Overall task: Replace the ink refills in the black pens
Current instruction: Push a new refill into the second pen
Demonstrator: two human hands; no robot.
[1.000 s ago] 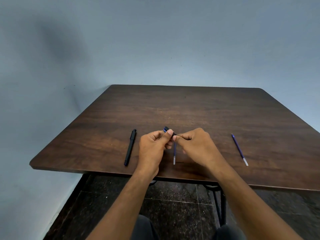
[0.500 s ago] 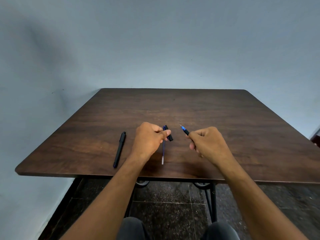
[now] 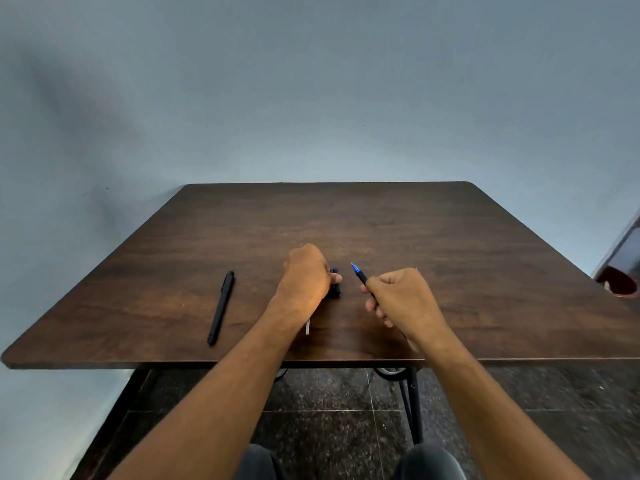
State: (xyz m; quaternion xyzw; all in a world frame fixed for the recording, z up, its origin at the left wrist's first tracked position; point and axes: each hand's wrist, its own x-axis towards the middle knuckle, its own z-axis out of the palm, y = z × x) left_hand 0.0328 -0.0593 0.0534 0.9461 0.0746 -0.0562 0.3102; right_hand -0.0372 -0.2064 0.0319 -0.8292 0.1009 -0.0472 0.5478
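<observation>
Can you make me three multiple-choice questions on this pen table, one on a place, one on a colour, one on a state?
1. Where does the whole black capped pen lie on the dark wooden table?
A. To the left of the left hand
B. Between the hands
C. At the far edge

2. What colour is the tip section of the black pen body in the right hand?
A. Red
B. Blue
C. Green

3. What is the left hand doing?
A. Resting flat and open
B. Hanging below the table
C. Gripping a small black pen piece

Answers: 1 A, the pen lies apart, beyond the left hand's outer side. 2 B, a blue section sits behind the point. 3 C, its fingers curl round the piece, thumb on it.
</observation>
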